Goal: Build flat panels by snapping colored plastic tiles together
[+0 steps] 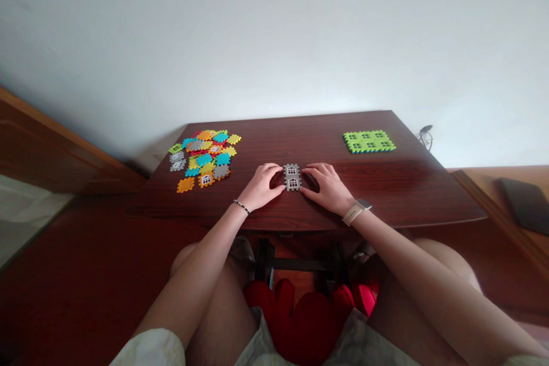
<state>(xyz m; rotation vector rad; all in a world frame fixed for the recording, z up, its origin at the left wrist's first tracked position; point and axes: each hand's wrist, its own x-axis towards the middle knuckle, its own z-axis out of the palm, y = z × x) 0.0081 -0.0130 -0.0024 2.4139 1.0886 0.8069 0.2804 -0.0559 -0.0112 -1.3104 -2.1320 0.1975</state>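
Two grey puzzle tiles with white windows (293,177) lie flat on the dark table, joined edge to edge one above the other. My left hand (262,184) is curved at their left side, thumb and index fingertip against the notched edge. From the right side, my right hand (329,186) meets the opposite edge with its thumb and index finger, so the pair is held between both hands.
At the left of the table (274,143) lies a loose pile of coloured puzzle tiles (206,151), some with windows. A green window panel (369,142) lies at the back right. A white wall (274,40) rises behind; a black cable (424,134) hangs by the right edge.
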